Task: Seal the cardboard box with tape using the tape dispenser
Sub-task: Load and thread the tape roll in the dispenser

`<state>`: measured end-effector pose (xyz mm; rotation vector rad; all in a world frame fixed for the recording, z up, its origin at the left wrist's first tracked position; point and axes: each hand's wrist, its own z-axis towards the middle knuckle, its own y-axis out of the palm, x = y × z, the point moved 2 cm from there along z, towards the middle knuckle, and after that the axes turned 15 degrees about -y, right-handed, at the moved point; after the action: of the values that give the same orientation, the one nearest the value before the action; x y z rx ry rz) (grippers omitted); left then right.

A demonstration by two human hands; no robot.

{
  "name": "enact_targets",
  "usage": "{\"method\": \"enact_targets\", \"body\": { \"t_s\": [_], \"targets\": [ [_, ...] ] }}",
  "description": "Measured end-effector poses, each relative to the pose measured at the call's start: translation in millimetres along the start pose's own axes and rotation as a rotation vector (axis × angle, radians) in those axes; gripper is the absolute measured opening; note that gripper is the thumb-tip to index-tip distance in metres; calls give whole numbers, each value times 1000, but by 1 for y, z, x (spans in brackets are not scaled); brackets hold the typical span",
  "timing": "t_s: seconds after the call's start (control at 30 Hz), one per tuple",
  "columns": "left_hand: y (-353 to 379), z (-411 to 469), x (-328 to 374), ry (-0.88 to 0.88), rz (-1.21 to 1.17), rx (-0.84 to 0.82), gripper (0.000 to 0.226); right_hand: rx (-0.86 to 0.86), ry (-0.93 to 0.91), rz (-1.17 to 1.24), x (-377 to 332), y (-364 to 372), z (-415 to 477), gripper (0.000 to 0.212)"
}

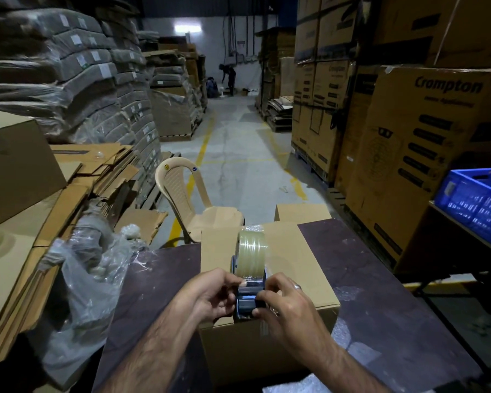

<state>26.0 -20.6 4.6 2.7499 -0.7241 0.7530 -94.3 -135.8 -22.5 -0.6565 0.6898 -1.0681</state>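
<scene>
A brown cardboard box stands on the dark table right in front of me, flaps closed. On its near top edge sits a blue tape dispenser with a roll of clear tape standing upright. My left hand grips the dispenser's left side, thumb on top by the roll. My right hand, with a ring on one finger, pinches the dispenser's right side and front. The dispenser's lower end is hidden between my fingers.
Crumpled clear plastic lies at the table's left edge beside stacked flat cardboard. A beige plastic chair stands beyond the box. A blue crate sits at the right. Tall cartons line the aisle; a person bends far back.
</scene>
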Motion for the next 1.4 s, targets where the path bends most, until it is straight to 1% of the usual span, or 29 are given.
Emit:
{"method": "enact_targets", "body": {
  "t_s": [0.1,0.17,0.23,0.3,0.33,0.37,0.4,0.43,0.53,0.6,0.63,0.7,0.77,0.87,0.97,1.0,1.07,1.17,1.33,1.4],
  "targets": [
    [3,-5,-2,99,36,57,10,-15,21,43,0,0,-1,20],
    [10,-10,-4,192,59,71,18,1,56,83,1,1,-3,18],
    [15,-13,-5,303,56,63,24,58,89,137,3,2,-4,14],
    [18,-13,-6,408,106,76,20,158,175,234,6,0,-4,9],
    [19,-11,-7,461,163,106,16,215,246,271,8,-1,-5,11],
    [20,-12,-9,513,225,150,11,260,324,304,10,-3,-5,17],
    [20,-11,-10,552,297,208,12,281,398,345,13,-4,-5,26],
    [21,-12,-12,587,362,269,18,286,447,368,14,-6,-6,35],
    [29,-16,-15,714,512,376,25,237,472,331,18,-11,-3,57],
    [34,-18,-17,784,537,420,26,191,483,307,21,-12,-1,63],
    [35,-18,-17,810,538,440,26,195,480,270,23,-14,0,61],
    [36,-19,-18,853,559,487,23,180,433,134,27,-18,1,47],
    [36,-18,-19,886,613,510,25,102,337,-47,32,-22,4,38],
    [33,-18,-18,961,679,533,29,5,249,-214,36,-28,9,35],
    [25,-17,-17,1006,681,566,31,6,124,-332,37,-29,14,27],
    [23,-16,-17,1018,673,564,31,14,87,-342,37,-28,15,26],
    [19,-15,-19,1034,626,531,36,0,51,-335,34,-26,18,35],
    [16,-14,-21,1007,544,472,41,-108,24,-325,29,-21,24,48],
    [14,-10,-25,1011,487,453,41,-177,85,-281,27,-16,33,40],
    [13,-10,-26,1012,467,453,40,-217,74,-288,26,-13,38,38]
  ]
}}
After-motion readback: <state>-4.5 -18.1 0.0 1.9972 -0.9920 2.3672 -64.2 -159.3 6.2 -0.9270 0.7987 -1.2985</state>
